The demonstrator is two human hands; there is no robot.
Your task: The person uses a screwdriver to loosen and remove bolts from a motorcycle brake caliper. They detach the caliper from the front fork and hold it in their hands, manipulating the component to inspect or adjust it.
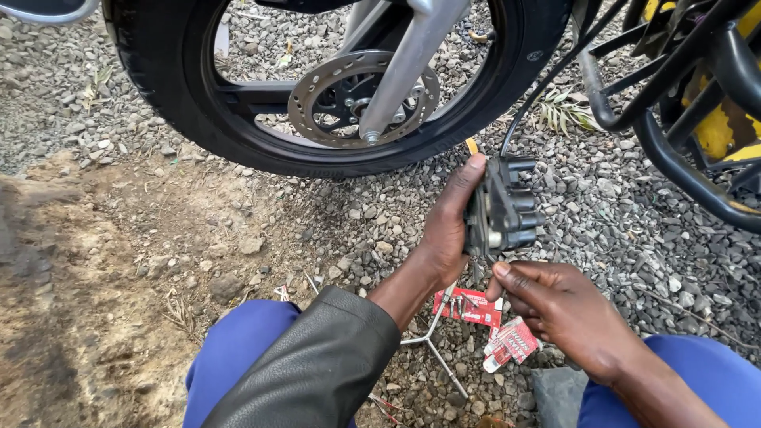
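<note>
From my remote seat I see a black motorcycle wheel (238, 135) raised above grey gravel (626, 214), its drilled brake disc (317, 99) beside a silver fork leg (408, 63). A black crash-guard frame (674, 150) stands at the right with yellow bodywork (713, 131) behind it. A bare dirt patch (87, 269) spreads at the left. Two red packets (476, 307) (one torn open) lie near a three-armed metal wrench (436, 337).
</note>
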